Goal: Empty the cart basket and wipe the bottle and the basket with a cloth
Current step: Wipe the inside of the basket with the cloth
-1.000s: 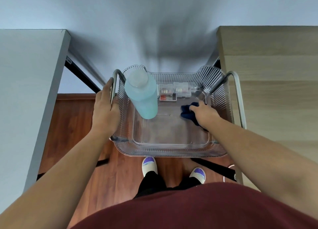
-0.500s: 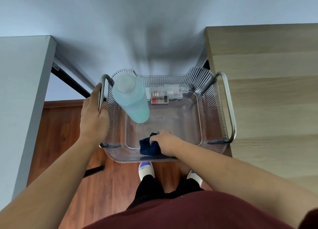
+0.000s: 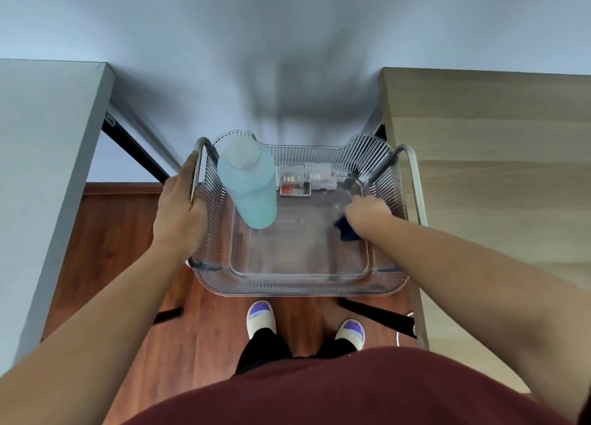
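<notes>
The clear ribbed plastic cart basket [image 3: 297, 284] sits squarely between a grey tabletop [image 3: 41, 156] and a wooden tabletop [image 3: 499, 168]. In its far-left corner a translucent pale-blue cylindrical bottle [image 3: 251, 189] stands upright, long axis vertical, cap toward the camera. The left hand [image 3: 179, 215] is wrapped around the basket's left metal handle [image 3: 198, 162], and the right hand [image 3: 367, 212] is closed on a dark blue cloth [image 3: 345, 229] against the basket's right floor.

the left hand [image 3: 179, 215] grips the left rail of the clear basket [image 3: 297, 285]. the right hand [image 3: 367, 208] presses a dark blue cloth [image 3: 345, 229] on its floor, right side. a bottle [image 3: 248, 184] stands upright at back left, beside small boxes [image 3: 303, 180].
</notes>
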A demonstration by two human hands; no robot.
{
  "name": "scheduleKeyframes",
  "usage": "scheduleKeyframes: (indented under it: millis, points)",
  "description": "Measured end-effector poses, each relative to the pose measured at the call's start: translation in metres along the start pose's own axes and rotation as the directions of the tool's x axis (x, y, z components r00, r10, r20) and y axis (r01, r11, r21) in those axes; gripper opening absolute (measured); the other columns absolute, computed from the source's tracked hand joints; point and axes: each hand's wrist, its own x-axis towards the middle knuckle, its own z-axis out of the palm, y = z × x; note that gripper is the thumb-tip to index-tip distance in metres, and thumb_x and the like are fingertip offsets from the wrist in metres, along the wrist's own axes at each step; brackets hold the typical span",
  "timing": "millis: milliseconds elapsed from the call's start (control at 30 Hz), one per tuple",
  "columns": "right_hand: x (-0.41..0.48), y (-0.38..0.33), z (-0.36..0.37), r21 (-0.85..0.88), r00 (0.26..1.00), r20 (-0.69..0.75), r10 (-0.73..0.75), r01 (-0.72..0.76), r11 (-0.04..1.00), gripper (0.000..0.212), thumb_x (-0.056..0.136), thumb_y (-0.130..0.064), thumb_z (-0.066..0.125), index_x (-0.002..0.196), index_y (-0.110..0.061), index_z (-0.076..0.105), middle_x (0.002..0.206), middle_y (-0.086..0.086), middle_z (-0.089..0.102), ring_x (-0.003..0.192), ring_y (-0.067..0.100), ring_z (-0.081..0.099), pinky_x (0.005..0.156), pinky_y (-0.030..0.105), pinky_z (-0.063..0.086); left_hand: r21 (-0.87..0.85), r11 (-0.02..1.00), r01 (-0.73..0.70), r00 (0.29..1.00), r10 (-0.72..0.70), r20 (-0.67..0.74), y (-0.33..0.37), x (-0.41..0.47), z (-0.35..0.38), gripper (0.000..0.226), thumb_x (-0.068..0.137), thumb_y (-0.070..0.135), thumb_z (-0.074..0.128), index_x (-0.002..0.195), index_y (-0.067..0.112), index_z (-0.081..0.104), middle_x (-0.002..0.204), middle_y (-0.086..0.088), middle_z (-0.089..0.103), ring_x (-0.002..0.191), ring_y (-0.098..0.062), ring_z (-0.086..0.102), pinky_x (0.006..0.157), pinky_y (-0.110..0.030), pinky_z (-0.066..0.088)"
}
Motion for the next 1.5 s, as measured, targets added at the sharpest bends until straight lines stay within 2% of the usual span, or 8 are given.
scheduleKeyframes:
  millis: [200,433,567,700,867,967,1233,1500]
  points:
    - [-0.006,-0.014,0.034,0.281,0.998,-0.026,0.059,-0.049,0.958,0.044,0.088,0.000,0.052,0.130,-0.009,0.043,0.132,0.022,0.036,0.118,0.042,0.044,0.089,0.046,0.049,-0.001,1.000,0.013,0.999,-0.013,-0.030,0.000,0.000,0.001,0.055,0.098,0.023,0.037,0.141,0.054,0.023,0.137,-0.005,0.047,0.130,-0.024,0.039,0.103,-0.042,0.030]
    - [-0.013,-0.063,0.061,0.504,0.960,-0.151,-0.236,0.280,0.817,0.050,0.086,-0.004,0.055,0.132,-0.021,0.045,0.135,0.016,0.036,0.108,0.037,0.053,0.093,0.039,0.046,-0.003,1.000,0.011,1.000,-0.012,-0.026,0.001,-0.001,0.000,0.055,0.098,0.022,0.037,0.142,0.053,0.023,0.141,-0.002,0.046,0.132,-0.022,0.037,0.105,-0.044,0.030]
    - [0.008,-0.023,0.063,0.663,0.982,-0.181,0.063,0.075,0.745,0.042,0.089,-0.009,0.052,0.130,-0.018,0.051,0.133,0.016,0.040,0.108,0.036,0.052,0.091,0.038,0.044,-0.011,1.000,0.015,1.000,-0.016,-0.020,0.001,-0.001,0.002,0.056,0.098,0.022,0.038,0.142,0.054,0.023,0.142,0.000,0.044,0.132,-0.019,0.036,0.102,-0.037,0.029]
    - [0.021,-0.014,0.058,0.626,0.972,-0.123,0.203,-0.083,0.775,0.043,0.090,-0.017,0.055,0.130,-0.011,0.042,0.135,0.021,0.035,0.108,0.040,0.051,0.086,0.043,0.048,-0.019,1.000,0.018,0.999,-0.019,-0.034,0.001,-0.001,0.002,0.055,0.099,0.022,0.038,0.141,0.054,0.024,0.141,0.001,0.045,0.131,-0.016,0.037,0.098,-0.033,0.028]
    - [0.013,-0.078,0.043,0.510,0.964,-0.206,-0.169,0.253,0.822,0.059,0.086,-0.016,0.061,0.140,-0.020,0.037,0.148,0.018,0.026,0.123,0.039,0.044,0.104,0.045,0.042,-0.009,1.000,0.022,0.999,-0.022,-0.041,0.001,-0.001,0.003,0.056,0.099,0.021,0.039,0.141,0.054,0.024,0.137,0.000,0.047,0.127,-0.017,0.039,0.094,-0.031,0.029]
    - [0.003,-0.098,0.043,0.468,0.918,-0.221,-0.329,0.396,0.790,0.044,0.090,-0.013,0.055,0.132,-0.024,0.047,0.141,0.015,0.035,0.123,0.038,0.044,0.102,0.046,0.042,0.018,1.000,0.018,0.999,-0.017,-0.039,-0.001,-0.001,0.003,0.055,0.098,0.021,0.039,0.143,0.050,0.025,0.139,-0.002,0.046,0.129,-0.019,0.039,0.093,-0.032,0.029]
    - [0.011,-0.007,0.043,0.351,0.988,-0.117,0.097,-0.050,0.935,0.053,0.085,-0.001,0.053,0.132,-0.018,0.037,0.129,0.018,0.039,0.110,0.039,0.050,0.082,0.048,0.050,-0.014,0.999,0.030,0.998,-0.031,-0.047,0.000,-0.001,0.003,0.053,0.099,0.025,0.039,0.140,0.056,0.025,0.137,-0.003,0.047,0.128,-0.021,0.041,0.095,-0.034,0.031]
    - [-0.008,-0.060,0.053,0.383,0.907,-0.066,-0.416,0.408,0.829,0.046,0.079,-0.014,0.069,0.120,-0.024,0.050,0.126,0.012,0.044,0.104,0.033,0.054,0.085,0.034,0.043,-0.044,0.997,0.059,0.996,-0.062,-0.069,0.000,0.000,0.005,0.049,0.099,0.027,0.040,0.143,0.047,0.030,0.137,-0.002,0.045,0.127,-0.018,0.041,0.094,-0.028,0.027]
